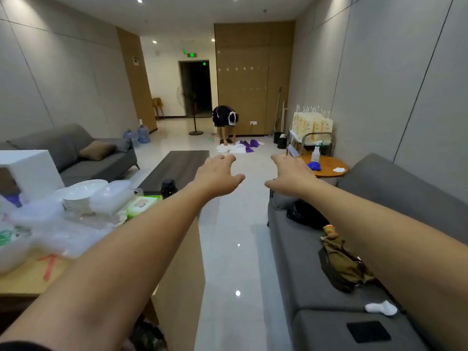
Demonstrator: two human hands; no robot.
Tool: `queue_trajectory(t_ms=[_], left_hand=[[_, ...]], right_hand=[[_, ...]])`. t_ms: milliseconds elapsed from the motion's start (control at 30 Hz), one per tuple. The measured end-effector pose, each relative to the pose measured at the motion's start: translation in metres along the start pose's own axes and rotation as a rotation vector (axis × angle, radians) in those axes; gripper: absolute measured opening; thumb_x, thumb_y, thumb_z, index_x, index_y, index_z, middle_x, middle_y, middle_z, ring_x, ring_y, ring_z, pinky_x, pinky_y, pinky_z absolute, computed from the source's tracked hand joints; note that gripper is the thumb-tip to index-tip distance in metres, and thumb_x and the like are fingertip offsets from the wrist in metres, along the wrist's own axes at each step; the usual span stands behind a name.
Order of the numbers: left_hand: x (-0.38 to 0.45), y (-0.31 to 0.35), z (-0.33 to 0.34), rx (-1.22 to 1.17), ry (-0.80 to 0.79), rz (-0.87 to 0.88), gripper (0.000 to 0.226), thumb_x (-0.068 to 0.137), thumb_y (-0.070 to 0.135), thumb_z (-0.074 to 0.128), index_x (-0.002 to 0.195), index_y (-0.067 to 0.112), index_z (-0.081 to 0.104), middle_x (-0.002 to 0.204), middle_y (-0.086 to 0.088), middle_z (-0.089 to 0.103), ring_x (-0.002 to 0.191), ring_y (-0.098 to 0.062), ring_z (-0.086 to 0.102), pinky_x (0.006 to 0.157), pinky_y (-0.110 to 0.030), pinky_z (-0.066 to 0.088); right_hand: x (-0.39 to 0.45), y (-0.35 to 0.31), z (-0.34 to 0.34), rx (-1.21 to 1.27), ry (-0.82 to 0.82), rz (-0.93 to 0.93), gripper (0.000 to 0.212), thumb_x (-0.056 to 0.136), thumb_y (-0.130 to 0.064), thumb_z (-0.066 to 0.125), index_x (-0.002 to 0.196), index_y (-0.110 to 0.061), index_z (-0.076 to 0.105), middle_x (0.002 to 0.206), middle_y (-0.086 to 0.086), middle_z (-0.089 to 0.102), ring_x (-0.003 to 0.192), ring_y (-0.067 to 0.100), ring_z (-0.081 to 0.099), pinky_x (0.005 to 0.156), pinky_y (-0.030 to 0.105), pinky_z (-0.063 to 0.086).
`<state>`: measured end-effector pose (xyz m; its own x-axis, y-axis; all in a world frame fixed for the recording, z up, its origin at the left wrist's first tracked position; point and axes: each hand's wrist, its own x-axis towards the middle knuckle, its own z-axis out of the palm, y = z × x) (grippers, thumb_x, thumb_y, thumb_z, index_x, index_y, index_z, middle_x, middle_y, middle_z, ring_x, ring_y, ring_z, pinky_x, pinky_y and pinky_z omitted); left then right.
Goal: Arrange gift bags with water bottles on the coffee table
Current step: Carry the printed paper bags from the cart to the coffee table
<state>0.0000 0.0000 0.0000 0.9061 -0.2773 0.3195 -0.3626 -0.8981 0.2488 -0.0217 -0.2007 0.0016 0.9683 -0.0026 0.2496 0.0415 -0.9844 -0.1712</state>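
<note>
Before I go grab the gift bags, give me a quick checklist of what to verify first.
1. Left hand free: ok, fingers spread, holds nothing.
2. Right hand free: ok, holds nothing.
3. Gift bags located: ok, standing on the cart by the right wall.
4. Coffee table has room: ok, far part of its dark top bare.
5. Water bottles in the bags: cannot tell.
6. Floor path to the cart: ok, bare tiles; a person bends over cloths further back.

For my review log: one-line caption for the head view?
Both empty hands, left and right, reach toward gift bags beyond the dark coffee table.
</note>
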Motion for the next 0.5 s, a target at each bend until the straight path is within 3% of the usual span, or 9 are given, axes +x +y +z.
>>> queue_trajectory(t_ms=[167,500], left_hand=[[0.082,-0.035,0.038,0.005,-0.065,-0.010,0.064,0.095,0.052,0.055,0.150,0.022,0.039,0.151,-0.007,0.045,0.137,-0.029,0.041,0.108,-0.046,0.042],[0.288,-0.110,0.077,0.011,-0.106,0.024,0.064,0.095,0.053,0.056,0.149,0.022,0.041,0.150,-0.007,0.047,0.134,-0.028,0.044,0.105,-0.044,0.043]], right_hand=[[0.087,0.005,0.038,-0.034,-0.043,0.056,0.067,0.085,-0.047,0.071,0.140,-0.020,0.045,0.127,0.009,0.057,0.109,0.027,0.054,0.085,0.043,0.057],[0.292,0.007,0.083,-0.011,-0.059,0.116,0.069,0.089,-0.044,0.070,0.146,-0.020,0.040,0.125,0.009,0.059,0.105,0.024,0.056,0.082,0.038,0.058]])
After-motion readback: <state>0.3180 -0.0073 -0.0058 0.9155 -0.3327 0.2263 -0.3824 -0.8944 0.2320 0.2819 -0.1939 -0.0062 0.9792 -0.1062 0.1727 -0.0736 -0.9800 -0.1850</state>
